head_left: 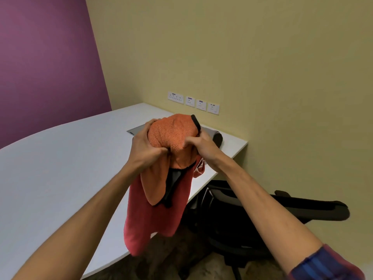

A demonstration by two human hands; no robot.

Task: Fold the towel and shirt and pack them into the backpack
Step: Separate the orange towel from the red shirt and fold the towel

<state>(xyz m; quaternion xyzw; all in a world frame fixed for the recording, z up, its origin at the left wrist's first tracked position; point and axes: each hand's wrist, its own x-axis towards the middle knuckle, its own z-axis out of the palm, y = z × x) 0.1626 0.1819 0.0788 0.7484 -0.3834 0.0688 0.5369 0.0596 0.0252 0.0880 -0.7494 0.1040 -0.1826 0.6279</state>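
An orange terry towel with black trim (173, 136) and what seems a red shirt (155, 209) are held bunched above the white bench's (60, 168) right edge, gripped by the left hand (147, 144) and right hand (198, 143). Separation is needed first; folding is not begun.

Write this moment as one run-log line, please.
left hand: grips orange towel | right hand: pinches towel | red shirt: hangs below, unfolded | backpack: not identifiable

table (60, 168) left bare, chair (252, 219) right
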